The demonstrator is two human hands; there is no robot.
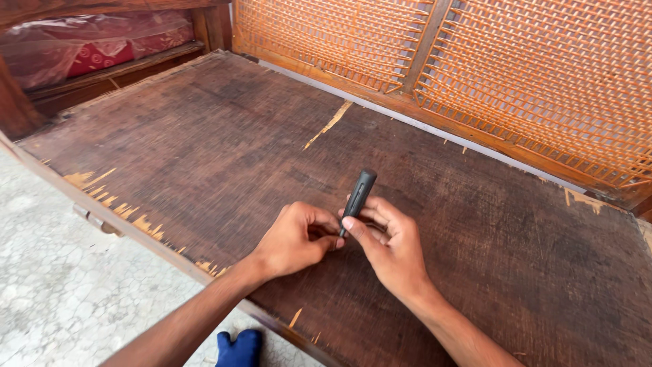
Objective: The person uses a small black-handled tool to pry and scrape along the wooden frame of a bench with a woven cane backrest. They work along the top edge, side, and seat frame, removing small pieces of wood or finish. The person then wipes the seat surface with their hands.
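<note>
Black handle point(359, 192), slim and dark, stands between your two hands over the middle of the worn wooden bench point(204, 136). Its long axis runs from about seven o'clock at the low end to one o'clock at the free top end, tilted away from you.

Going from the left: your left hand point(295, 238) is curled with its fingertips pinched together at the handle's low end, at about nine o'clock from it; whether it grips a tip or blade there you cannot tell, since the fingers hide it. Your right hand point(387, 241) sits just beside, at about four o'clock, thumb and fingers clamped on the lower part of the handle. Both hands touch near the low end, so neither is clearly nearer.

Beyond, at twelve to two o'clock, runs the orange woven backrest point(530, 81).
</note>
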